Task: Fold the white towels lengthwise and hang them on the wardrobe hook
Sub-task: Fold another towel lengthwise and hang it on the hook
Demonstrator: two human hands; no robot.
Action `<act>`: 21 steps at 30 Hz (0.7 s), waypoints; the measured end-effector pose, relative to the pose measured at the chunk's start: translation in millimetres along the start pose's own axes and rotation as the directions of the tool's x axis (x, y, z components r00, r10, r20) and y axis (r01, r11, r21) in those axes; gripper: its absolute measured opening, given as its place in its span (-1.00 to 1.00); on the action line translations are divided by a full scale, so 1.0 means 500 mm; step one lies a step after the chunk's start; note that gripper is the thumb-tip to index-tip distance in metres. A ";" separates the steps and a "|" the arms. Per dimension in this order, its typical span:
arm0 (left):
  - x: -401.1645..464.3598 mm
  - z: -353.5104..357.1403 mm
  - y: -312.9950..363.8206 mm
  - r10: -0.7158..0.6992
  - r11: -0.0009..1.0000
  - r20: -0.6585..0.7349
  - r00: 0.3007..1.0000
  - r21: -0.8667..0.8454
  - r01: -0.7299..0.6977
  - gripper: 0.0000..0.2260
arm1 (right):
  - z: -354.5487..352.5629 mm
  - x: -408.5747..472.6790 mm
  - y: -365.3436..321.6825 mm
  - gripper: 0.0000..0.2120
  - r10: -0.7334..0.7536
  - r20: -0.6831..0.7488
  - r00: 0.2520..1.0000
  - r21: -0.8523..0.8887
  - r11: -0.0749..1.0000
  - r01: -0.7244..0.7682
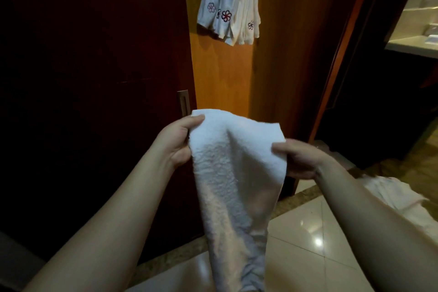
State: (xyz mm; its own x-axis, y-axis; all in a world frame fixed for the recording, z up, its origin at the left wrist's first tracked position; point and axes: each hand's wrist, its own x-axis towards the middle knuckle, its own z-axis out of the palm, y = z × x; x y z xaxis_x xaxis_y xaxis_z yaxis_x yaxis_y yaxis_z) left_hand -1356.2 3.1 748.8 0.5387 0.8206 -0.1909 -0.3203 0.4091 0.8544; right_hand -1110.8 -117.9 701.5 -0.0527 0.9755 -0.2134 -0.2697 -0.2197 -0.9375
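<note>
Holding up a white towel (234, 173) by its top edge, left hand (176, 142) pinching the left corner, right hand (299, 159) gripping the right side. Hanging down toward the tiled floor (303, 232). Facing the open wardrobe (220, 73), hung towels (231, 5) above, more cloth (393, 194) lying right.

no legible text, only flower emblems on hanging towels (228, 2)

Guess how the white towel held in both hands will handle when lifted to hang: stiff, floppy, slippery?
Likely floppy: the white towel sags between the left hand and right hand and hangs limp below. Probably not slippery; its nubby terry surface should hold under a pinch grip. Seemingly light, since fingertip pinches at the top edge carry it.
</note>
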 end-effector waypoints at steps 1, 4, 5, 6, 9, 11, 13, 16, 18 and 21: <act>0.001 -0.001 -0.009 -0.030 1.000 -0.006 1.000 -0.002 0.030 -0.81 | -0.003 0.001 0.017 -0.45 0.016 -0.005 1.000 -0.046 0.999 -0.016; 0.005 -0.009 -0.027 -0.032 0.999 0.016 0.999 0.019 0.032 -0.81 | -0.009 0.013 0.039 -0.49 -0.009 -0.101 0.995 0.013 1.000 0.011; 0.005 -0.011 -0.029 -0.013 0.999 0.035 0.999 0.034 0.012 -0.81 | -0.010 0.018 0.041 -0.46 -0.030 -0.126 0.992 0.025 0.999 0.034; 0.006 -0.014 -0.031 0.010 0.998 0.050 0.999 0.056 -0.013 -0.80 | -0.008 0.021 0.043 -0.46 -0.053 -0.154 0.987 0.025 0.998 0.057; 0.003 -0.021 -0.031 0.129 0.977 0.058 0.990 0.165 -0.137 -0.75 | 0.005 0.031 0.058 -0.57 -0.151 -0.309 0.939 -0.049 0.988 0.143; -0.003 -0.024 -0.036 0.229 0.946 0.063 0.971 0.220 -0.237 -0.76 | 0.021 0.034 0.070 -0.70 -0.290 -0.458 0.840 -0.234 0.951 0.201; -0.014 -0.026 -0.050 0.293 0.928 0.053 0.954 0.222 -0.298 -0.77 | 0.049 0.027 0.078 -0.80 -0.411 -0.520 0.748 -0.399 0.892 0.213; -0.034 -0.023 -0.087 0.356 0.913 -0.005 0.934 0.214 -0.347 -0.79 | 0.090 0.009 0.103 -0.86 -0.472 -0.499 0.727 -0.486 0.846 0.216; -0.052 -0.016 -0.115 0.376 0.912 -0.027 0.926 0.189 -0.365 -0.80 | 0.110 -0.001 0.120 -0.87 -0.489 -0.499 0.715 -0.502 0.836 0.222; -0.082 -0.002 -0.151 0.391 0.906 -0.044 0.919 0.194 -0.376 -0.81 | 0.139 -0.015 0.129 -0.80 -0.461 -0.544 0.701 -0.443 0.867 0.226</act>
State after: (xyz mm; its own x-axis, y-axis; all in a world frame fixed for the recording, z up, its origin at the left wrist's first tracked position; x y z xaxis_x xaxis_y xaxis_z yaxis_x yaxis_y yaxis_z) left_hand -1354.6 -61.0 691.6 0.3354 0.9320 0.1377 -0.3422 -0.0156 0.9395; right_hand -1194.8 -139.0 661.7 0.6101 0.7811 0.1331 0.1804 0.0266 -0.9832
